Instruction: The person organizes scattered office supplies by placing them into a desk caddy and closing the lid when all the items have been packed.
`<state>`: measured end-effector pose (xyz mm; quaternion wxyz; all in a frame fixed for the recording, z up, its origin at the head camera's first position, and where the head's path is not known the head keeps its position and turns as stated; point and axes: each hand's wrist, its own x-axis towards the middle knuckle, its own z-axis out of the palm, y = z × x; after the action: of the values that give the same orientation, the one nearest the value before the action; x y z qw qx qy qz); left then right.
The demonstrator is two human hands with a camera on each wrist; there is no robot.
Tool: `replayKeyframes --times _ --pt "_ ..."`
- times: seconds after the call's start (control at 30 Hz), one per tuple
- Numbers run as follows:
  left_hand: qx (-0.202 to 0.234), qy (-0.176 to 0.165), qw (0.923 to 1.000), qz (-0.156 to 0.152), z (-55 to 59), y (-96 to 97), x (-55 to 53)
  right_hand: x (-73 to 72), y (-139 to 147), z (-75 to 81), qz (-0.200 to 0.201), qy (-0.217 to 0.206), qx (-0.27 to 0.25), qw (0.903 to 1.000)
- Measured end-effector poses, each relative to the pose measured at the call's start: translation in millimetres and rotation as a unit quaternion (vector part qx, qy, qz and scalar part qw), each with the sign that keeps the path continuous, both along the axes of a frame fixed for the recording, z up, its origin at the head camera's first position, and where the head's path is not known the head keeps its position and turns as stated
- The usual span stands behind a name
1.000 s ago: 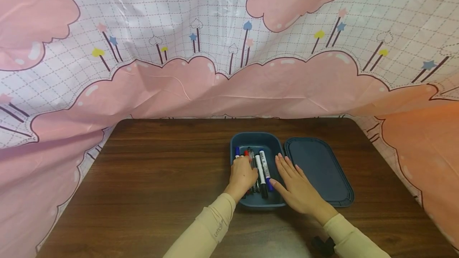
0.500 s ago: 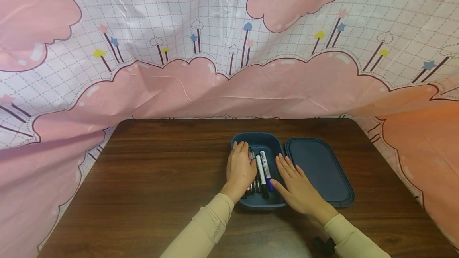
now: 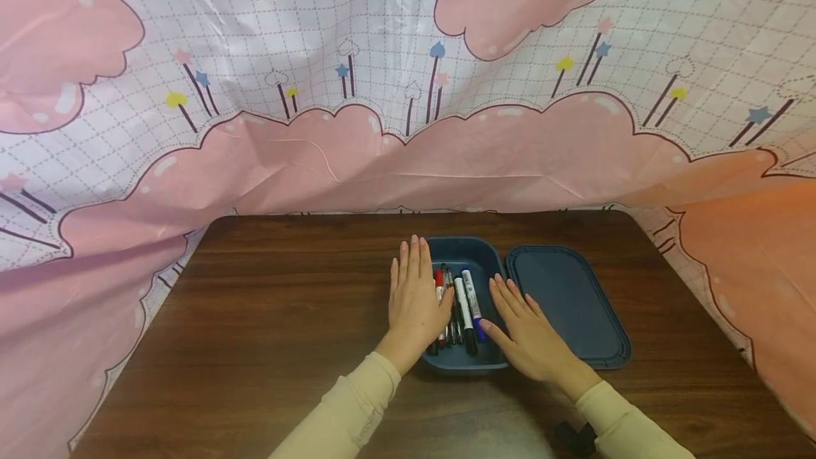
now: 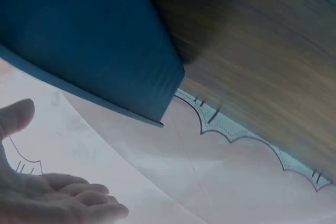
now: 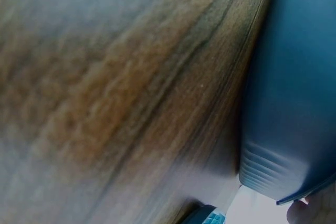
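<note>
A dark blue plastic box (image 3: 468,368) stands on the table and holds several pens and markers. Among them are a white marker with a black cap (image 3: 464,307), a blue-capped marker (image 3: 470,292) and a red-topped marker (image 3: 439,279). My left hand (image 3: 413,310) is over the box's left rim with fingers straight and holds nothing. In the left wrist view, a gap shows between that hand (image 4: 63,199) and the box wall (image 4: 100,51). My right hand (image 3: 529,338) lies with straight fingers at the right rim; whether it touches the rim cannot be told.
The box's dark lid (image 3: 567,303) lies flat to the right of the box. A small black object (image 3: 576,438) is beside the right sleeve. Brown wooden table (image 3: 287,317) extends to the left, and a patterned cloth (image 3: 408,154) hangs behind its far edge.
My left hand has let go of the pens at the box's left side, straightened its fingers and moved left over the rim. The right hand and box have stayed in place.
</note>
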<state>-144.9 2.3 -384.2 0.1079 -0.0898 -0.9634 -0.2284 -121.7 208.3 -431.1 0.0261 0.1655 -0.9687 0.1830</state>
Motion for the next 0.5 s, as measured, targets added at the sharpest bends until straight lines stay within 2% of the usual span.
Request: replayKeyframes --times 0.23,0.5 --pt "-0.053 -0.015 0.9985 -0.004 -2.3 -12.9 6.4 -0.9 0 0.5 0.001 -0.003 0.005 1.0" --pt "-0.063 -0.027 0.9976 -0.003 -5.7 -21.6 13.0 -0.4 0 0.1 0.002 -0.002 0.007 1.0"
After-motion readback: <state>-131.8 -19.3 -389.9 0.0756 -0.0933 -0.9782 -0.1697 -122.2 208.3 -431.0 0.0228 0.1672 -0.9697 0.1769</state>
